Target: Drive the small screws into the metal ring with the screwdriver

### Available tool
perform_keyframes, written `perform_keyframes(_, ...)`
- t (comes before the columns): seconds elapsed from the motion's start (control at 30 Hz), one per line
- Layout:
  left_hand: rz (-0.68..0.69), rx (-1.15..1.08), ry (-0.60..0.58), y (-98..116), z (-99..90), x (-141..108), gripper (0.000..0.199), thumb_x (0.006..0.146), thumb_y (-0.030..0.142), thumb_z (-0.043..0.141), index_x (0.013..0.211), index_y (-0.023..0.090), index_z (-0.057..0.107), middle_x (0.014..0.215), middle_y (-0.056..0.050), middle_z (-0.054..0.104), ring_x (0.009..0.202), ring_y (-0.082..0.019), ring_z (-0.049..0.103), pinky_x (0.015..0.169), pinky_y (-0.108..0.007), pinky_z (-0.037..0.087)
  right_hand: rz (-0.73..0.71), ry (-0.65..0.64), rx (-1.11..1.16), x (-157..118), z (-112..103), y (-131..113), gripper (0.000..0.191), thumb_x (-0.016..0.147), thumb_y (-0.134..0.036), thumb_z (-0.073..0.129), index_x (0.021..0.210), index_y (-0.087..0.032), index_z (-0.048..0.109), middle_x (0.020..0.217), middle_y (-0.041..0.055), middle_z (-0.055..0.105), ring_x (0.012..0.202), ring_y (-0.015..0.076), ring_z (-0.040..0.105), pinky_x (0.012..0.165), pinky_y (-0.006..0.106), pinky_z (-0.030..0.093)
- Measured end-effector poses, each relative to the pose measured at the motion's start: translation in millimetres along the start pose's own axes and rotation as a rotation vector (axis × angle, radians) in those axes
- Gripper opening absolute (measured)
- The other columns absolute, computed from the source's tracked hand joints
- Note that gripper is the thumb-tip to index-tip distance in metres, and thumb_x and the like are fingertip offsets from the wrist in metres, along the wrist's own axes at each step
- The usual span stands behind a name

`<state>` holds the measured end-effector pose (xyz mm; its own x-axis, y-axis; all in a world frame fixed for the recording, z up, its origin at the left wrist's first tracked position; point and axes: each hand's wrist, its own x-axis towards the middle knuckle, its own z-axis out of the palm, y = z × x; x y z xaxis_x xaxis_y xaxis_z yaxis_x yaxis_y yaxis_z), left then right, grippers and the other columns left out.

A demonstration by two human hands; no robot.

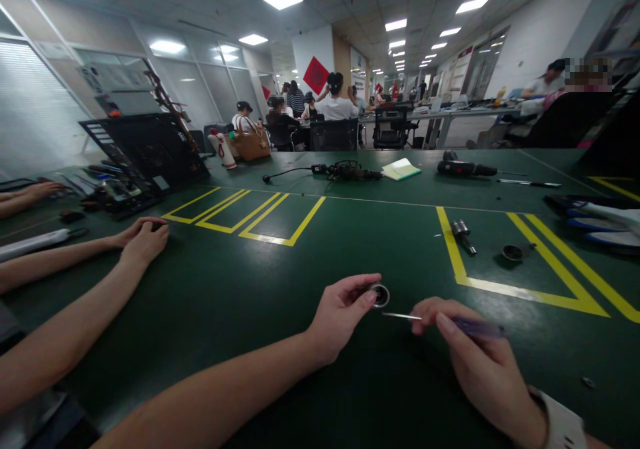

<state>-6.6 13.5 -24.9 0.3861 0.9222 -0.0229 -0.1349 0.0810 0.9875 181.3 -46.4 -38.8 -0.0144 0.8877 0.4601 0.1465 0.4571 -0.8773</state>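
Observation:
Between thumb and fingers, my left hand (343, 312) grips a small round metal part (381, 295), its ring-shaped opening facing right. My right hand (470, 349) is closed on a screwdriver (477, 328) with a dark purple, blurred handle. The thin metal shaft points left, its tip just below and right of the round part, apart from it. Past my right hand, inside a yellow taped outline (525, 294), lie a metal cylindrical part with a shaft (463, 236) and a dark cup-like part (513, 253).
Another person's hands (145, 239) rest on the green table (225, 316) at the left. Behind are a cabled black device (350, 170), a notepad (401, 169) and a black power tool (465, 167). Blue-and-white gloves or tools (610, 226) lie right; a small metal piece (588, 382) lies lower right.

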Motion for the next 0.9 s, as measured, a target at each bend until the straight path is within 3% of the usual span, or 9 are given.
perform_keyframes(0.1, 0.0, -0.01, 0.02, -1, 1.3, -1, 0.03, 0.079, 0.015, 0.063, 0.109, 0.017, 0.066, 0.102, -0.007, 0.069, 0.095, -0.018, 0.063, 0.087, -0.033, 0.05, -0.104, -0.044, -0.094, -2, 2, -6, 0.017, 0.091, -0.021, 0.049, 0.099, -0.026, 0.064, 0.095, 0.0039, 0.067, 0.095, 0.0195, 0.063, 0.08, 0.032, 0.053)
perform_keyframes(0.23, 0.0, -0.024, 0.036, 1, 2.9, -2, 0.031, 0.076, 0.011, 0.064, 0.107, 0.016, 0.067, 0.1, -0.007, 0.07, 0.093, -0.017, 0.063, 0.087, -0.033, 0.05, -0.234, -0.034, -0.269, -5, 5, -8, 0.02, 0.09, -0.016, 0.051, 0.105, -0.024, 0.062, 0.104, 0.0064, 0.067, 0.101, 0.0194, 0.061, 0.089, 0.034, 0.05)
perform_keyframes(0.53, 0.03, 0.019, 0.056, -1, 4.5, -1, 0.03, 0.071, 0.01, 0.067, 0.1, 0.014, 0.067, 0.09, -0.005, 0.07, 0.083, -0.015, 0.064, 0.082, -0.03, 0.052, -0.416, -0.096, -0.525, -5, 6, -8, 0.028, 0.086, -0.011, 0.054, 0.112, -0.022, 0.058, 0.104, 0.0084, 0.069, 0.101, 0.0217, 0.063, 0.086, 0.039, 0.052)
perform_keyframes(0.67, 0.055, 0.034, 0.101, -1, 5.0, -1, 0.019, 0.072, 0.011, 0.065, 0.091, 0.013, 0.067, 0.097, -0.008, 0.07, 0.083, -0.015, 0.065, 0.08, -0.031, 0.053, -0.444, -0.121, -0.576, -5, 7, -11, 0.028, 0.085, -0.012, 0.055, 0.111, -0.021, 0.059, 0.103, 0.0086, 0.071, 0.099, 0.0231, 0.065, 0.086, 0.041, 0.053)
perform_keyframes(0.9, 0.096, 0.034, 0.079, -5, 2.0, 0, 0.016, 0.075, 0.013, 0.063, 0.091, 0.013, 0.068, 0.105, -0.009, 0.068, 0.088, -0.018, 0.066, 0.083, -0.034, 0.054, -0.475, -0.131, -0.628, -4, 8, -15, 0.032, 0.082, -0.011, 0.057, 0.112, -0.023, 0.059, 0.1, 0.0074, 0.073, 0.094, 0.0239, 0.068, 0.084, 0.042, 0.053)
